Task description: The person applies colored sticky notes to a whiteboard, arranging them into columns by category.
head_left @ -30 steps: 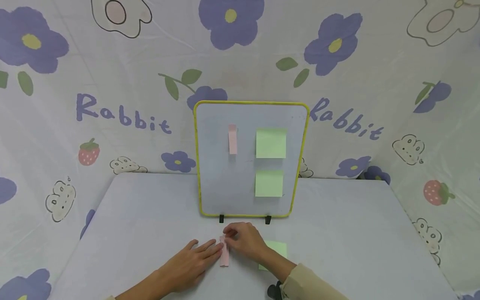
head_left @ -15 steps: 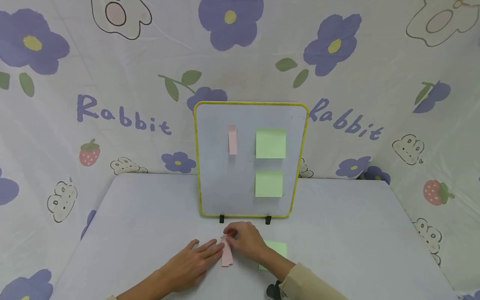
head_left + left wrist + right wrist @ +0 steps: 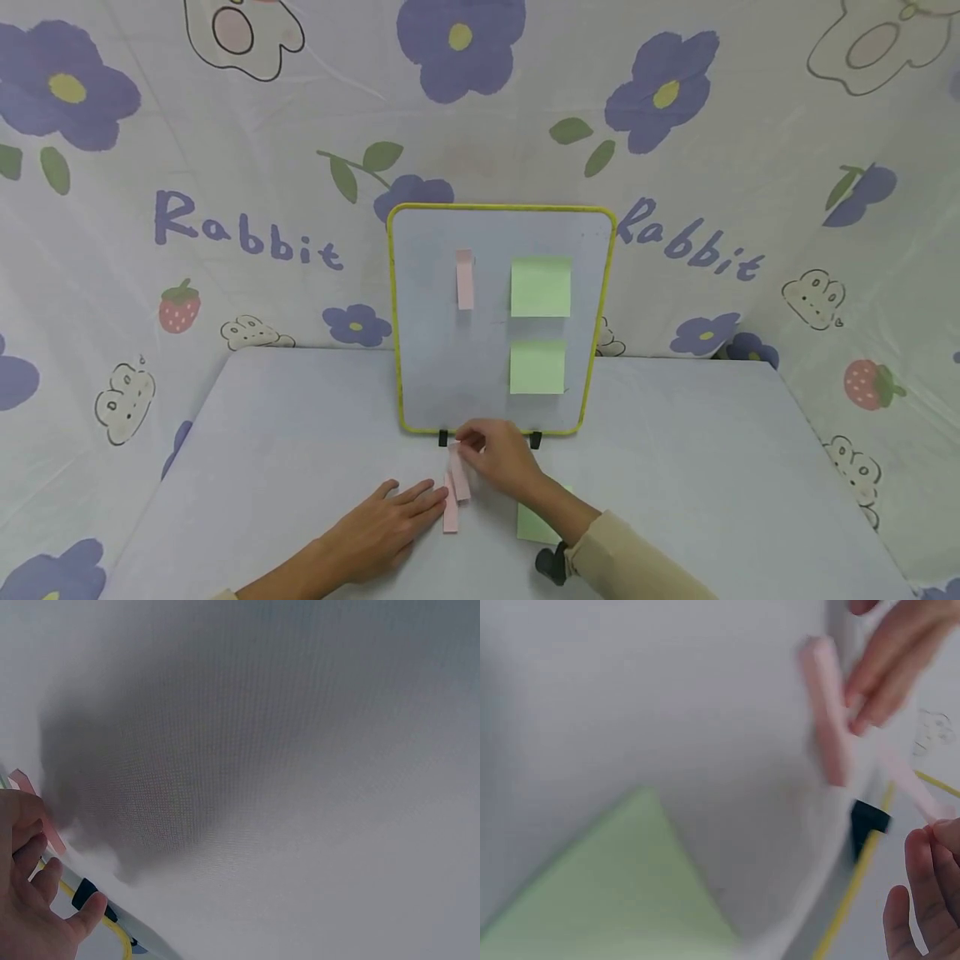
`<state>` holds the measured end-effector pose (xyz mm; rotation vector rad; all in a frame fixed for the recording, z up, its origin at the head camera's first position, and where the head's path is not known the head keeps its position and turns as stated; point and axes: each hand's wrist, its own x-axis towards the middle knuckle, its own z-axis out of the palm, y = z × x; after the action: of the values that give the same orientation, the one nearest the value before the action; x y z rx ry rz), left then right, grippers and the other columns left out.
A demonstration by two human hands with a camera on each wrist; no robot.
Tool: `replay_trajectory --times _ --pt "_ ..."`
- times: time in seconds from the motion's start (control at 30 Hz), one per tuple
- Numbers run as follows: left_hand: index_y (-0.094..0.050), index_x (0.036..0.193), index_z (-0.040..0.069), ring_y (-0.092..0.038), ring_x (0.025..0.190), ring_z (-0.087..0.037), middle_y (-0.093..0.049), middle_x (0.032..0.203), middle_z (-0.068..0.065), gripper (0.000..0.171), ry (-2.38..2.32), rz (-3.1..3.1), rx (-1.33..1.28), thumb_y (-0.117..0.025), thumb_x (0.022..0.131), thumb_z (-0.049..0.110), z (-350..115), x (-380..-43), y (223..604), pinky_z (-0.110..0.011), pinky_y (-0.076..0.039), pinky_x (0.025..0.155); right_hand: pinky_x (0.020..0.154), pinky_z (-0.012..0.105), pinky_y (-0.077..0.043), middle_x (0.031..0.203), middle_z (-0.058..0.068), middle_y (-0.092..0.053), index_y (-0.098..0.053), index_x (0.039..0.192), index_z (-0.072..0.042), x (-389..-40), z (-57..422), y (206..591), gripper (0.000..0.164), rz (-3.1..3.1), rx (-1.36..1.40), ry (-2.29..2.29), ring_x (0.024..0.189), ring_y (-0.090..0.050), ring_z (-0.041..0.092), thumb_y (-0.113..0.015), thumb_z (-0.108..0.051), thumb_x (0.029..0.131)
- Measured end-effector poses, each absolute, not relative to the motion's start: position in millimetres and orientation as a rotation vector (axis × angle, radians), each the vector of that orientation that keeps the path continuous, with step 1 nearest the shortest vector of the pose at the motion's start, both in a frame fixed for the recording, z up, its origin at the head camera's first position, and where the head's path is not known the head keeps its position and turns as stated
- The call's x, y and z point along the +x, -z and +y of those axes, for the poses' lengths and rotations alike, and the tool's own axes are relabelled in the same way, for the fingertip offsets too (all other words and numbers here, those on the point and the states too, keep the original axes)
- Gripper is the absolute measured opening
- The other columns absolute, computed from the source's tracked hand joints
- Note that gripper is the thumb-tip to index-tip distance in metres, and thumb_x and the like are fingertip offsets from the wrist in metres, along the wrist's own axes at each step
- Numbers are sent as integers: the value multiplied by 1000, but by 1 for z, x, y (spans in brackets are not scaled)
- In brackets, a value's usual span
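My left hand (image 3: 384, 527) lies palm down with its fingers extended. Its fingertips rest on a narrow pink sticky-note pad (image 3: 450, 514) on the white table. Just beyond, my right hand (image 3: 501, 460) pinches the top end of a single pink sticky note (image 3: 460, 478) between thumb and finger. That note hangs off the pad, overlapping it in the head view. The right wrist view shows the pinched strip (image 3: 909, 780) apart from the pad (image 3: 829, 712). In the left wrist view, the pad (image 3: 52, 834) is partly hidden behind the left hand (image 3: 34, 900).
A yellow-framed whiteboard (image 3: 442, 375) stands on black feet (image 3: 443, 437) behind the hands. It bears one pink note (image 3: 465, 280) and two green notes (image 3: 540, 287). A green pad (image 3: 534, 525) lies partly beneath the right forearm. A black object (image 3: 551, 565) is at the right wrist.
My right hand has peeled the pink note up off the pad and moved it away, toward the whiteboard. The left hand has stayed on the pad.
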<state>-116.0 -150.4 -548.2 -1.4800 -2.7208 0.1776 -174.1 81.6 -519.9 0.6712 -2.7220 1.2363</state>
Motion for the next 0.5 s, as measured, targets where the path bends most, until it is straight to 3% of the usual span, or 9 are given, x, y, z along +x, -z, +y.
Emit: replay_trajectory --times 0.5 --pt "-55 144 14 -47 137 -18 -48 151 1 47 -176 -2694 -1502 -59 98 24 -149 -120 546 -46 -48 96 66 25 -54 80 2 -71 -75 92 -2 -200 80 478 7 -2474 534 -1384 70 -64 12 -74 -1 86"
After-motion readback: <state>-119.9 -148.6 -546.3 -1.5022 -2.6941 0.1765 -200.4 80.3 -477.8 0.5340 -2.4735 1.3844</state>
